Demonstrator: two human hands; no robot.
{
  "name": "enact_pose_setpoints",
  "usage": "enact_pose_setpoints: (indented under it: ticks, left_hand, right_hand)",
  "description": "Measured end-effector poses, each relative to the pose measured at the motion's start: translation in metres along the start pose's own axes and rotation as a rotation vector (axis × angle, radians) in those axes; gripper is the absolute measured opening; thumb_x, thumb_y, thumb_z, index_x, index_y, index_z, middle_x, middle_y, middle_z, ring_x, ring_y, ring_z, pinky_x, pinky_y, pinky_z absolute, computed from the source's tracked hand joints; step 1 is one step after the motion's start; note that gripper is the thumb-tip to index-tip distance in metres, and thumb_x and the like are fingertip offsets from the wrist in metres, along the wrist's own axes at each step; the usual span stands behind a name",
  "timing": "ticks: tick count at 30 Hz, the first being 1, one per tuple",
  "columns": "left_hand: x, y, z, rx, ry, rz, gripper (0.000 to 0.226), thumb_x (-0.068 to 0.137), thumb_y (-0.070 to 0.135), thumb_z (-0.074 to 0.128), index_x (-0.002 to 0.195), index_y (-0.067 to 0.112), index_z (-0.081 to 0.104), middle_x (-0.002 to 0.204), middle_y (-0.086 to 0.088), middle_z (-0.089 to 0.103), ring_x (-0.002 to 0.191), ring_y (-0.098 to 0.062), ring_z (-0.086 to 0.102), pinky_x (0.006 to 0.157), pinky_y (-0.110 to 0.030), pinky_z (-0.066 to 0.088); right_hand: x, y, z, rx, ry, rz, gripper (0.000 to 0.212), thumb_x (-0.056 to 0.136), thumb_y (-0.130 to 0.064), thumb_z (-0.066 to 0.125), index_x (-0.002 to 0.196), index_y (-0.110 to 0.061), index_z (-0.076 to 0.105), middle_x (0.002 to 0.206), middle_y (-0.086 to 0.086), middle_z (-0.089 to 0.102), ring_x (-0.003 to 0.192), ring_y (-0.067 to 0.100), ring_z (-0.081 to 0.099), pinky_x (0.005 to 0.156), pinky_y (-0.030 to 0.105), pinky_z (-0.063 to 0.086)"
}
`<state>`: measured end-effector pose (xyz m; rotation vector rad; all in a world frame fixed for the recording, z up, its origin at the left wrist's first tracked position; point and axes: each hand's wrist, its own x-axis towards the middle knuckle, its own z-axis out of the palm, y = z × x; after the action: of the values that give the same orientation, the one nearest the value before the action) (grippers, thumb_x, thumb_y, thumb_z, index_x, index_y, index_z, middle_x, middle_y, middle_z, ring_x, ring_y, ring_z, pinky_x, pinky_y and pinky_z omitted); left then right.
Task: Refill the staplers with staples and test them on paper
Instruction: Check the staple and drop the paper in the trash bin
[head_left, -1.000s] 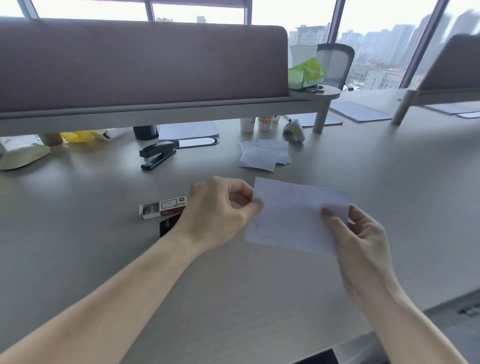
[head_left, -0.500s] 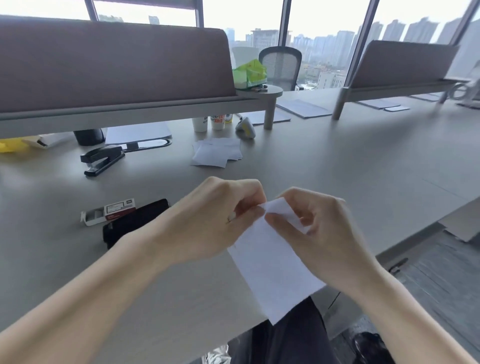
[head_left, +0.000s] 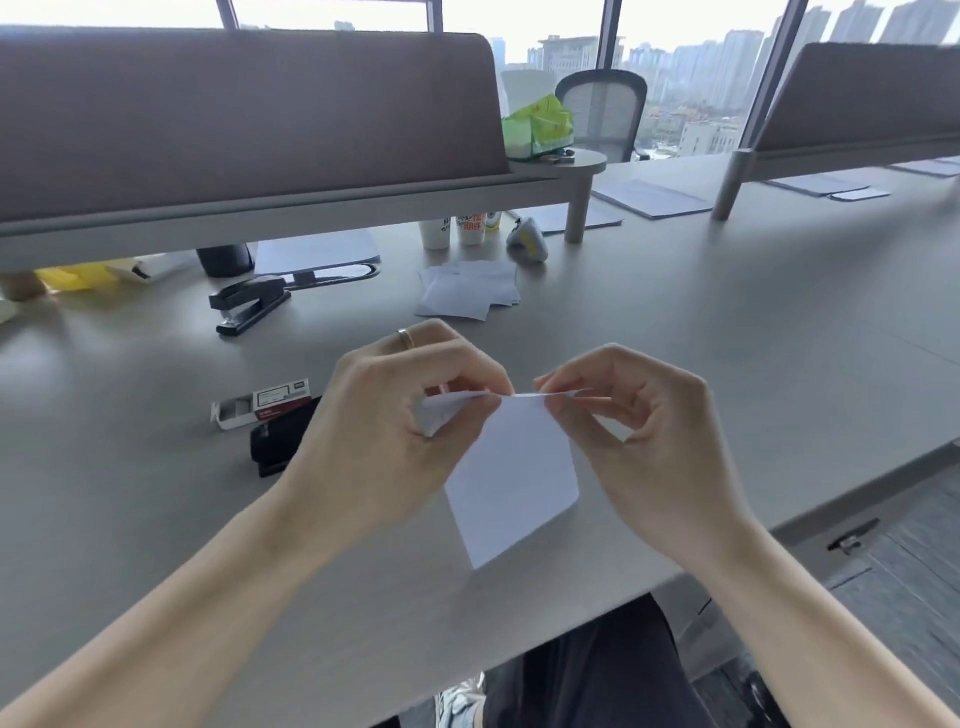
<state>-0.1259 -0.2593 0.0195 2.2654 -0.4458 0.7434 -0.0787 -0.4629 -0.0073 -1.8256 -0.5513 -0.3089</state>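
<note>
A white sheet of paper (head_left: 511, 467) hangs above the desk's near edge, pinched along its top edge by my left hand (head_left: 400, 410) and my right hand (head_left: 636, 421). Its top left corner is bent over inside my left fingers. A black stapler (head_left: 249, 304) lies shut on the desk at the back left. A second black stapler (head_left: 283, 439) lies just left of my left wrist, partly hidden by it. The open staple box (head_left: 262, 409) sits touching it at the back. A loose pile of white paper slips (head_left: 470, 288) lies behind my hands.
The grey desk (head_left: 727, 338) runs to a brown divider (head_left: 249, 119) with a shelf. Under the shelf stand cups (head_left: 457, 231), a black pot (head_left: 224, 260) and a small grey and yellow device (head_left: 530, 241). A green bag (head_left: 537, 130) sits on the shelf end.
The sheet went from flat and wide between my hands to hanging down by its top edge. My hands came close together, then spread a little along that edge. The view swung right.
</note>
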Motion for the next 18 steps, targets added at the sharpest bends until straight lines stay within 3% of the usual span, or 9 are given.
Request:
enact_pose_setpoints:
  ticks: [2,7,12,18]
  left_hand:
    - [-0.002,-0.004,-0.002,-0.030,0.042,-0.012,0.015,0.086,0.002,0.079,0.086,0.017,0.080,0.088,0.008,0.069,0.082,-0.008,0.064,0.073,-0.009,0.042]
    - [-0.009,-0.011,-0.007,-0.068,0.085,-0.014,0.024,0.082,-0.004,0.081,0.084,0.019,0.081,0.086,0.007,0.067,0.080,-0.017,0.064,0.070,-0.019,0.045]
    - [-0.011,-0.009,-0.007,-0.063,0.108,-0.003,0.027,0.080,-0.010,0.078,0.082,0.016,0.081,0.085,0.004,0.065,0.077,-0.012,0.062,0.070,-0.015,0.043]
    - [-0.011,-0.011,-0.008,-0.041,0.117,0.014,0.026,0.080,-0.010,0.080,0.081,0.017,0.082,0.084,0.005,0.065,0.076,-0.015,0.062,0.069,-0.020,0.045]
  right_hand:
    - [0.003,-0.001,0.004,0.046,-0.008,-0.026,0.018,0.093,-0.006,0.077,0.086,-0.023,0.078,0.092,-0.012,0.081,0.096,0.008,0.078,0.094,0.028,0.062]
    - [0.006,-0.002,0.008,0.109,-0.012,-0.062,0.021,0.093,0.001,0.076,0.085,-0.019,0.077,0.093,-0.010,0.082,0.097,0.009,0.079,0.091,0.020,0.060]
    - [0.005,-0.003,0.012,0.115,-0.007,-0.104,0.034,0.089,0.013,0.071,0.082,-0.020,0.075,0.093,-0.009,0.082,0.099,0.013,0.079,0.093,0.024,0.061]
    - [0.006,-0.005,0.013,0.112,-0.011,-0.103,0.037,0.088,0.013,0.072,0.080,-0.023,0.073,0.094,-0.011,0.082,0.099,0.011,0.079,0.093,0.023,0.061]
